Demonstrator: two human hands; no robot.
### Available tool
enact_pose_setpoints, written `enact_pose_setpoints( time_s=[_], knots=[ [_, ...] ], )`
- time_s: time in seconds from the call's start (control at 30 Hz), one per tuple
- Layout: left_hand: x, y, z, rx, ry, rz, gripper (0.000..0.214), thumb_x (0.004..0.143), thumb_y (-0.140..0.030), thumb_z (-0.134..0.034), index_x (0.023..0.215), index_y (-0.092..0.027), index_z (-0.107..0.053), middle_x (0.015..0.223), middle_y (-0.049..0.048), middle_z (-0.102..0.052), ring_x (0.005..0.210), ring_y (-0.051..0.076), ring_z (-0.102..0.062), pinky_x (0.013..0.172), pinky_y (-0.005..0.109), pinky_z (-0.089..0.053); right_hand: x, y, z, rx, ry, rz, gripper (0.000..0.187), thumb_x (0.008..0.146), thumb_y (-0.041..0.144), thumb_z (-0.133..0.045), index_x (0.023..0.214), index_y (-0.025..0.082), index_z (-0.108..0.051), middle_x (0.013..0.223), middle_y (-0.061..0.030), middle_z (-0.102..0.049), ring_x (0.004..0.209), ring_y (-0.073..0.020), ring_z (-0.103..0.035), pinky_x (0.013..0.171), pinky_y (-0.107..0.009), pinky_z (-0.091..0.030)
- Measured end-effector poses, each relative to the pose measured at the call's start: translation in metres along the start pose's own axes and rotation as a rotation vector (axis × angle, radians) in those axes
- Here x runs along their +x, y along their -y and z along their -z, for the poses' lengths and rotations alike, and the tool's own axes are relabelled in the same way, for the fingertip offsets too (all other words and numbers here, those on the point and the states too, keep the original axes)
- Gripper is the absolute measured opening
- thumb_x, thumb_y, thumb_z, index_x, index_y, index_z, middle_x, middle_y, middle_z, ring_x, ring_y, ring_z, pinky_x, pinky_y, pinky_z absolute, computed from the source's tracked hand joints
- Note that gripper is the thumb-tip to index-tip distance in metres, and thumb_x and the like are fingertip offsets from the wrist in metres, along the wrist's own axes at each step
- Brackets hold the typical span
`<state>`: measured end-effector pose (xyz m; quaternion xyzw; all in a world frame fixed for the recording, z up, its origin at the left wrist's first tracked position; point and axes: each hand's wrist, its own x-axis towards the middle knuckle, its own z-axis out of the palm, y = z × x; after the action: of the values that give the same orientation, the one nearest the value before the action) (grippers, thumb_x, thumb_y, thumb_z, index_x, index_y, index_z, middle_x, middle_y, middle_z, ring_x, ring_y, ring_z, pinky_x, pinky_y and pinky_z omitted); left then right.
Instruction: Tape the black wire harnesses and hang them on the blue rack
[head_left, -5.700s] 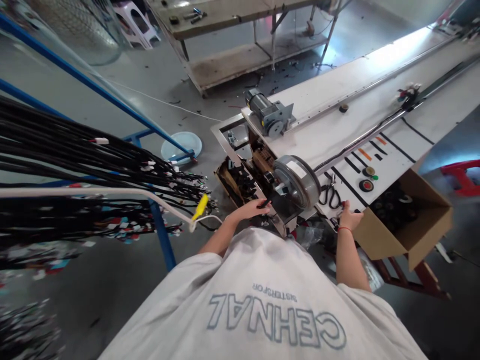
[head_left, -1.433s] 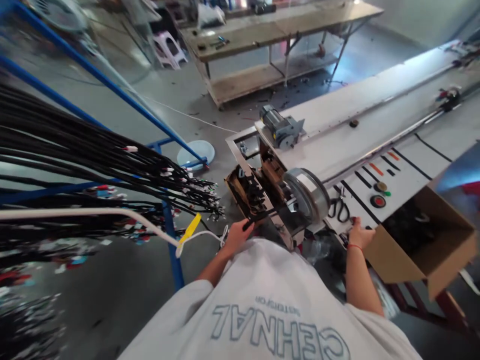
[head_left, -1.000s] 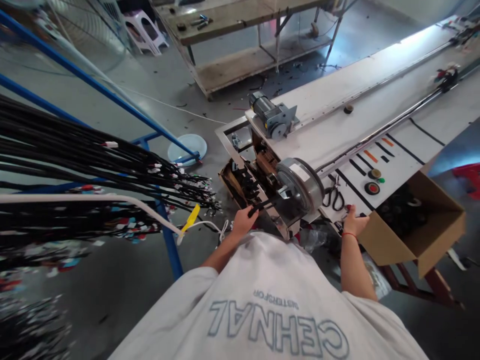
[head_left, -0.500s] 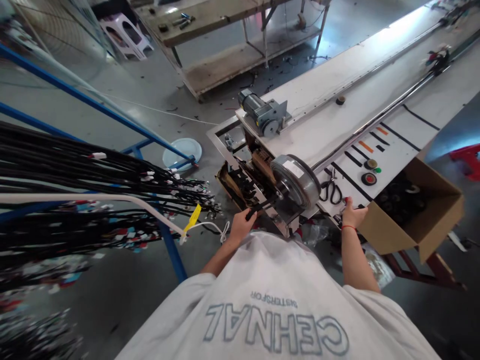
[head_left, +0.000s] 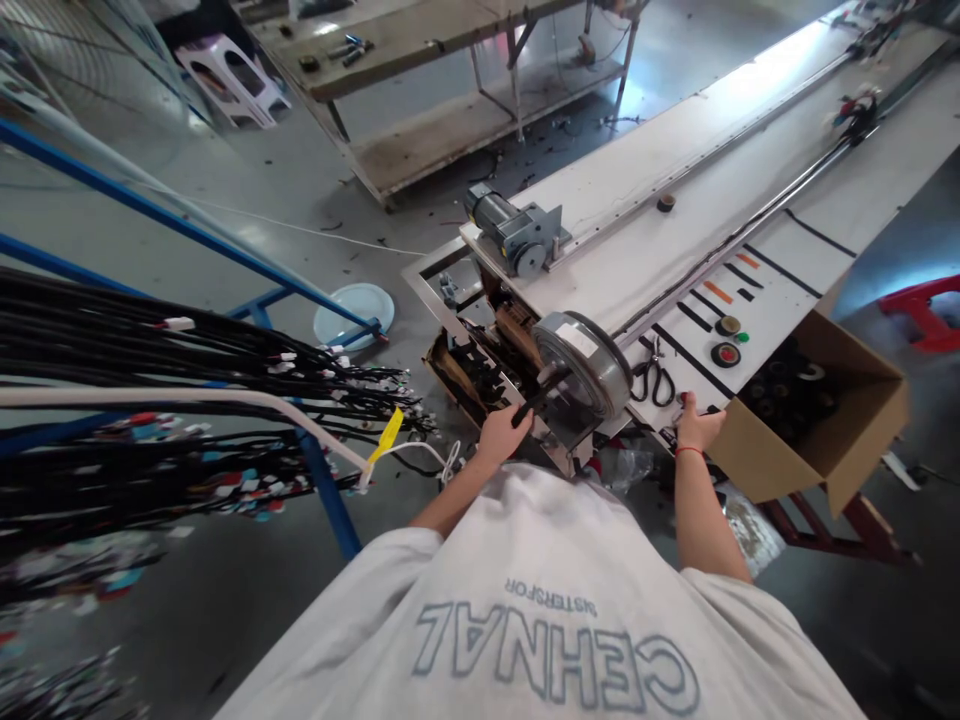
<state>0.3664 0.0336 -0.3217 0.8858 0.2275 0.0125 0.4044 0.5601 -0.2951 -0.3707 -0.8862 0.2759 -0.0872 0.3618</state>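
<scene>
My left hand (head_left: 501, 437) is wrapped round the end of a black bar-like length (head_left: 541, 395), whose other end reaches the hub of a grey wheel (head_left: 585, 365). The wheel stands at the near end of a long metal rod (head_left: 694, 275). At the bench's near edge, my right hand (head_left: 699, 428) is closed, its thumb by a small red piece (head_left: 684, 397). Whatever lies under its fingers is hidden. Black-handled scissors (head_left: 655, 383) lie just left of that hand. A roll of black tape (head_left: 725, 354) and a brown roll (head_left: 727, 325) are beyond it.
An open cardboard box (head_left: 780, 455) of dark rolls stands right of my right hand. A grey motor (head_left: 502, 222) sits on the white bench (head_left: 630, 235). Leftward, black wire bundles (head_left: 187, 350) hang along a blue frame (head_left: 172, 215). A red stool (head_left: 919, 310) is far right.
My left hand has moved slightly right and up with the end of the black length. My right hand keeps its place at the bench edge. The view has shifted a little.
</scene>
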Motion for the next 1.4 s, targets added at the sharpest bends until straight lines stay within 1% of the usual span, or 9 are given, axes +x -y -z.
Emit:
enact_pose_setpoints(
  time_s=[0.27, 0.47, 0.6, 0.73, 0.9, 1.0, 1.13, 1.23, 1.4],
  knots=[
    [0.013, -0.011, -0.007, 0.078, 0.074, 0.002, 0.026, 0.088, -0.038, -0.056, 0.083, -0.016, -0.068, 0.074, 0.0059, -0.068, 0.070, 0.019, -0.062, 0.065, 0.025, -0.039, 0.001, 0.000, 0.000, 0.000, -0.004, -0.003, 0.077, 0.076, 0.054, -0.067, 0.129, 0.004, -0.042, 0.129, -0.0279, -0.051, 0.123, -0.0386, -0.048, 0.105, -0.047, -0.036],
    [0.011, -0.006, 0.003, 0.242, 0.144, 0.024, 0.027, 0.089, -0.039, -0.055, 0.087, -0.017, -0.070, 0.080, 0.0084, -0.072, 0.077, 0.021, -0.065, 0.065, 0.025, -0.041, -0.001, 0.003, 0.003, -0.003, -0.002, 0.011, 0.077, 0.077, 0.052, -0.067, 0.130, 0.002, -0.042, 0.130, -0.0291, -0.050, 0.124, -0.0378, -0.048, 0.106, -0.046, -0.035],
    [0.007, 0.001, 0.008, 0.262, 0.179, 0.007, 0.030, 0.089, -0.042, -0.054, 0.084, -0.017, -0.069, 0.077, 0.0075, -0.071, 0.075, 0.021, -0.065, 0.064, 0.025, -0.040, -0.002, 0.004, 0.003, -0.010, -0.011, 0.014, 0.076, 0.078, 0.052, -0.067, 0.129, 0.002, -0.042, 0.131, -0.0294, -0.050, 0.124, -0.0380, -0.047, 0.106, -0.046, -0.035],
    [0.001, 0.021, 0.014, 0.158, 0.205, -0.009, 0.039, 0.092, -0.049, -0.046, 0.093, -0.017, -0.068, 0.079, 0.0064, -0.071, 0.073, 0.020, -0.065, 0.066, 0.025, -0.042, -0.004, 0.007, 0.003, 0.000, -0.028, 0.020, 0.071, 0.080, 0.053, -0.064, 0.126, 0.003, -0.044, 0.129, -0.0286, -0.051, 0.123, -0.0370, -0.048, 0.106, -0.045, -0.036],
    [-0.015, 0.043, 0.027, -0.062, 0.379, -0.047, 0.042, 0.090, -0.054, -0.042, 0.090, -0.017, -0.064, 0.082, 0.0042, -0.070, 0.075, 0.018, -0.062, 0.070, 0.026, -0.044, -0.003, 0.007, 0.003, -0.027, -0.020, -0.003, 0.075, 0.077, 0.056, -0.067, 0.125, 0.003, -0.044, 0.128, -0.0296, -0.051, 0.123, -0.0390, -0.048, 0.105, -0.047, -0.036],
    [-0.022, 0.040, 0.028, -0.225, 0.370, -0.011, 0.050, 0.092, -0.056, -0.033, 0.074, -0.017, -0.060, 0.071, 0.0032, -0.066, 0.067, 0.016, -0.058, 0.068, 0.025, -0.045, -0.001, 0.004, 0.002, -0.041, -0.011, 0.010, 0.075, 0.077, 0.056, -0.068, 0.125, 0.004, -0.043, 0.129, -0.0290, -0.050, 0.123, -0.0389, -0.048, 0.105, -0.047, -0.037],
    [-0.026, 0.030, 0.024, -0.368, 0.327, 0.074, 0.062, 0.091, -0.063, -0.025, 0.057, -0.018, -0.051, 0.054, 0.0017, -0.055, 0.055, 0.014, -0.052, 0.063, 0.025, -0.044, 0.001, -0.001, -0.001, -0.013, -0.039, 0.029, 0.068, 0.084, 0.060, -0.057, 0.125, 0.007, -0.044, 0.129, -0.0266, -0.051, 0.123, -0.0369, -0.048, 0.105, -0.047, -0.036],
    [-0.028, 0.029, 0.023, -0.410, 0.317, 0.094, 0.062, 0.091, -0.065, -0.027, 0.057, -0.018, -0.051, 0.051, 0.0012, -0.054, 0.053, 0.014, -0.050, 0.060, 0.025, -0.044, 0.003, -0.003, -0.002, -0.024, -0.043, 0.029, 0.069, 0.081, 0.059, -0.060, 0.124, 0.007, -0.044, 0.128, -0.0268, -0.052, 0.122, -0.0373, -0.049, 0.105, -0.048, -0.037],
    [-0.031, 0.028, 0.024, -0.383, 0.312, 0.048, 0.057, 0.092, -0.062, -0.032, 0.060, -0.018, -0.052, 0.056, 0.0004, -0.055, 0.056, 0.013, -0.049, 0.063, 0.025, -0.042, 0.003, 0.000, -0.001, -0.056, -0.007, 0.020, 0.069, 0.080, 0.056, -0.064, 0.124, 0.006, -0.044, 0.128, -0.0286, -0.051, 0.122, -0.0397, -0.048, 0.104, -0.050, -0.037]
  ],
)
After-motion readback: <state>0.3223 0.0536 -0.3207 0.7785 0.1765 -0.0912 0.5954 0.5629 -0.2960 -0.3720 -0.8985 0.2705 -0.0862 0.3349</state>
